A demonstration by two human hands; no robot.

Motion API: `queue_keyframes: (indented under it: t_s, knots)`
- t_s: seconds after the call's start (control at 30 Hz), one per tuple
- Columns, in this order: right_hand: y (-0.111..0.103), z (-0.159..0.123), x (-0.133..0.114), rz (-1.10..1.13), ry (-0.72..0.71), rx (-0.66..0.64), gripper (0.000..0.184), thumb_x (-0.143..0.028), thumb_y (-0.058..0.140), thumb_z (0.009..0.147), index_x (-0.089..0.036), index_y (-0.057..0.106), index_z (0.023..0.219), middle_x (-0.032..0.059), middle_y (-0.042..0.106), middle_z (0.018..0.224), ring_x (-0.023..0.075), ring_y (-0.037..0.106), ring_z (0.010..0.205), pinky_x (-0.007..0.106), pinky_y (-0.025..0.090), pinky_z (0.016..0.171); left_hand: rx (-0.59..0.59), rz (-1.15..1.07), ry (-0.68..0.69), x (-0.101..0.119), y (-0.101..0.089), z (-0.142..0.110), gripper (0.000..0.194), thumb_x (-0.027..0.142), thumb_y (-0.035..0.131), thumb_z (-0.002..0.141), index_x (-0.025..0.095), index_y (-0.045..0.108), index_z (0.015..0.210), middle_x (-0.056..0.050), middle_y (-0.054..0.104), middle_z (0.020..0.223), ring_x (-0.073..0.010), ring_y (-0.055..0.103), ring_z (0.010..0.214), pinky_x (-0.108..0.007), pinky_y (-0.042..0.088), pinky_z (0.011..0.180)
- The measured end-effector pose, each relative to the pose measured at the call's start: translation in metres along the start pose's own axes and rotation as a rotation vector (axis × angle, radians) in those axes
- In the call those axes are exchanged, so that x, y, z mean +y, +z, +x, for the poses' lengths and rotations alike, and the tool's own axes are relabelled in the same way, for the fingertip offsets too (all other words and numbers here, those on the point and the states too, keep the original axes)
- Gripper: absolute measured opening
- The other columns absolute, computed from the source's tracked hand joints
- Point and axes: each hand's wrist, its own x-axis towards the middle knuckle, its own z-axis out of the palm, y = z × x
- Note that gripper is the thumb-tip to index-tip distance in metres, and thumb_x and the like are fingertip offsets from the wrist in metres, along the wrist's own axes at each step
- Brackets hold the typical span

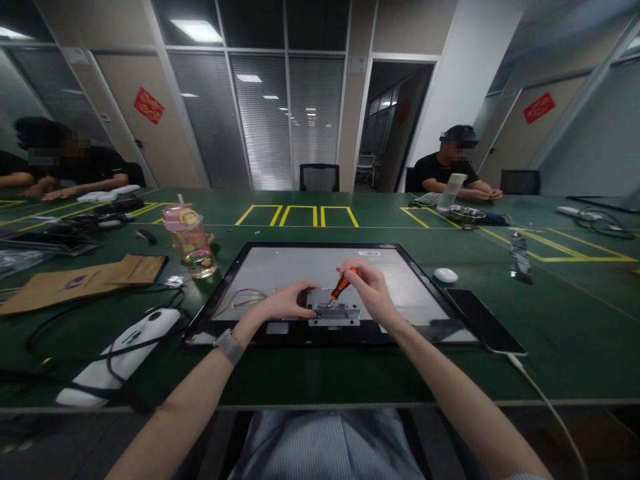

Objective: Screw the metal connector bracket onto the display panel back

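A flat display panel (pixel 270 267) with a black frame lies back-up on the green table in front of me. Near its close edge sits a metal bracket (pixel 334 321) with a small board and connectors on it. My left hand (pixel 286 301) grips the left side of this bracket between thumb and fingers. In my right hand (pixel 369 283) is an orange and black screwdriver (pixel 343 285), slanted with its tip down at the connectors. Whether the tip touches a screw is too small to tell. Thin wires (pixel 240 297) run across the panel left of my left hand.
Left of the panel stand a pink-lidded bottle (pixel 193 243), a brown paper bag (pixel 90 280) and a white power strip (pixel 120 353) with black cables. A phone (pixel 485 320) on a cable and a white earbud case (pixel 445 275) lie right. Other people sit across the table.
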Motion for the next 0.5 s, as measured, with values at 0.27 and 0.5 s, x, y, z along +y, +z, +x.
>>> queue_keyframes:
  t_s: [0.27,0.5]
  knots:
    - [0.001,0.001,-0.010,-0.010,-0.014,-0.125,0.029,-0.033,0.043,0.095,-0.025,0.058,0.118,0.0061,0.066,0.103,0.0191,0.062,0.099,0.040,0.046,0.093,0.002,0.052,-0.014,0.005,-0.001,-0.001,0.070,0.044,0.071,0.065,0.022,0.048,0.127,-0.008,0.053,0.128,-0.0256,0.054,0.109,-0.035,0.043,0.093]
    - [0.000,0.000,-0.011,0.085,0.048,-0.183,0.032,-0.033,0.052,0.091,-0.026,0.056,0.122,0.0073,0.064,0.116,0.0216,0.061,0.107,0.043,0.048,0.096,0.003,0.057,-0.005,0.006,-0.001,-0.001,0.068,0.043,0.071,0.066,0.022,0.048,0.126,-0.006,0.057,0.121,-0.0225,0.058,0.097,-0.033,0.046,0.084]
